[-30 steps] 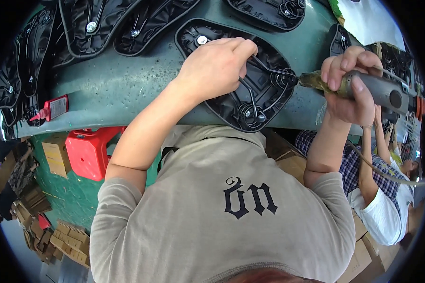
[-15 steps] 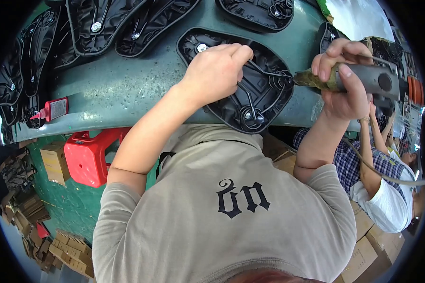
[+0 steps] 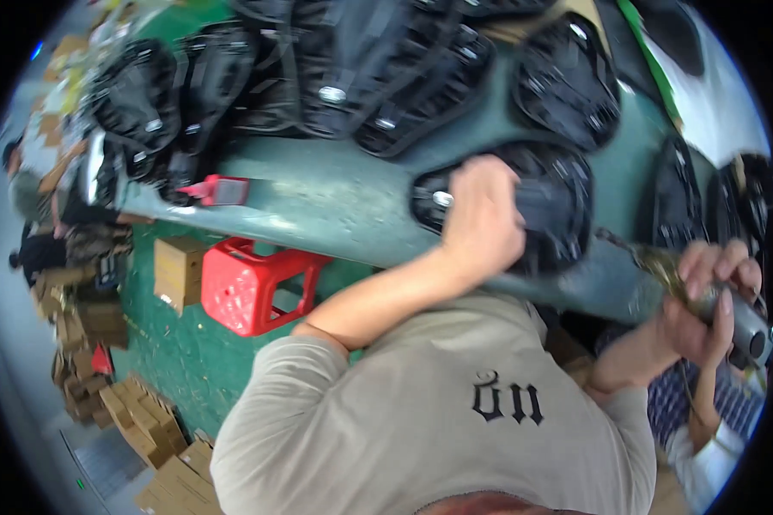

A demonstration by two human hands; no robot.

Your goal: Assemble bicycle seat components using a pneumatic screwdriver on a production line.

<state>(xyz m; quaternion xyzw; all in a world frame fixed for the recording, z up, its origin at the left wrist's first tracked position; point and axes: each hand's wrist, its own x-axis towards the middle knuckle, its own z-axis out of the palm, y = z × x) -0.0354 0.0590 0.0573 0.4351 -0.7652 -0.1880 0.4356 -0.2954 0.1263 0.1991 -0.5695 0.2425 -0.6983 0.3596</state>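
Observation:
An upturned black bicycle saddle lies near the front edge of the green table, its underside with metal rails facing up. My left hand is closed on the saddle's middle, fingers curled down around its frame; motion blur and the hand hide the exact grip. My right hand grips a grey power screwdriver with a tape-wrapped nose. The driver's thin bit points toward the saddle's wide end, apart from it and past the table's edge.
More black saddles crowd the table's far side, and others stand at the right. A red bottle lies at the left. Below are a red stool and a carton. Another person's arm shows at lower right.
The driver has come away from the saddle's wide end, moving toward me and to the right. My left hand stays on the saddle. The whole view has swung.

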